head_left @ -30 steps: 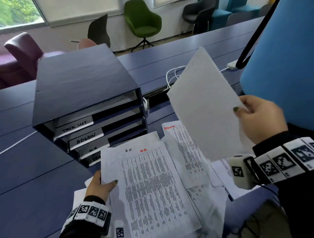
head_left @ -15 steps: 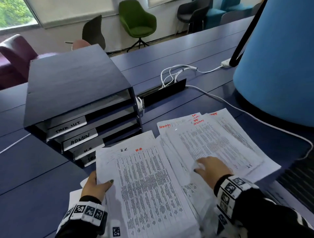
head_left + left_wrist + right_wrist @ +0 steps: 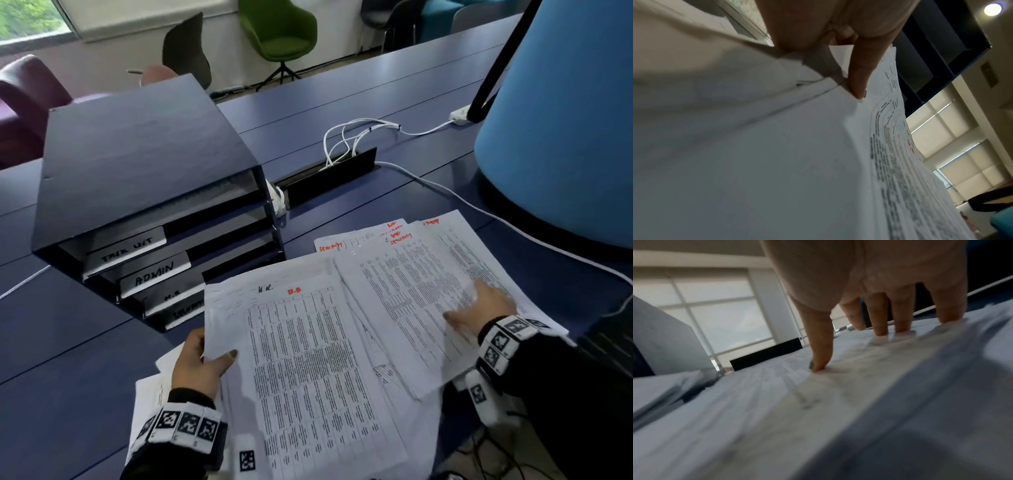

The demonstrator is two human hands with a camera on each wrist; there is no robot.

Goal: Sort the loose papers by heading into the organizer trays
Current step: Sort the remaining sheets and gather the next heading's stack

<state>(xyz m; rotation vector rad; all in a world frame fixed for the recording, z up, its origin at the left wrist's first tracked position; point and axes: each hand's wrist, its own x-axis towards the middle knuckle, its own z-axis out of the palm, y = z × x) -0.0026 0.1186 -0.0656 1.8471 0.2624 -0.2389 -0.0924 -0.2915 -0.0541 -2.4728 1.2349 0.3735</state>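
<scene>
Left hand (image 3: 197, 365) pinches the H.R. stack (image 3: 308, 359) at its edge; right hand (image 3: 479, 308), fingers (image 3: 881, 316) spread flat, presses the security-headed sheets (image 3: 411, 284) on the desk (image 3: 68, 342) before the organizer (image 3: 137, 164). We judge fanned sheets may slide and mix headings.

Black sleeves (image 3: 561, 383) cover both arms. White wristbands (image 3: 185, 425) printed with black square markers circle each wrist, and the thumbnails (image 3: 233, 353) wear dark polish.

Beside the one organizer (image 3: 144, 178) with four labelled trays (image 3: 137, 251) lie two spreads of papers (image 3: 342, 342), near one blue lampshade (image 3: 565, 120) and two hands (image 3: 198, 366).
</scene>
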